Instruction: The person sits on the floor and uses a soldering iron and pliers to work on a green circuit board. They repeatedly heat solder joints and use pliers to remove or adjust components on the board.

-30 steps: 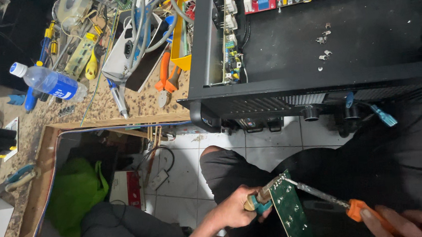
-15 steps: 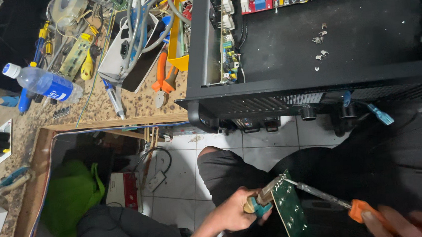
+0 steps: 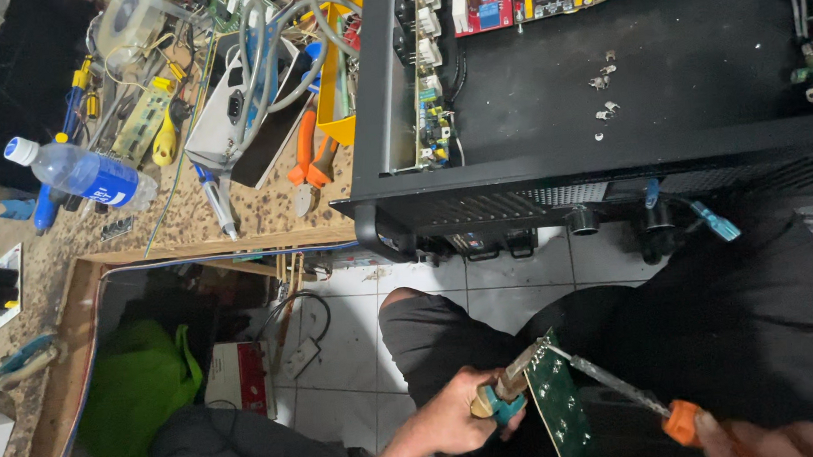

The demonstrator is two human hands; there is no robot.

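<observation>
Board work over the lap, below the black chassis (image 3: pixel 615 173): left hand (image 3: pixel 455 418) fisted on a teal-handled tool (image 3: pixel 508 390), tip at the green board (image 3: pixel 561 405) top edge; right hand (image 3: pixel 762 440) closed on an orange-handled screwdriver (image 3: pixel 632 396), blade meeting the same edge. Looks like prying or desoldering; next needs steady tips

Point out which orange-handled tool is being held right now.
The screwdriver in the right hand, tip at the green board. The orange pliers lie untouched on the bench.
</observation>
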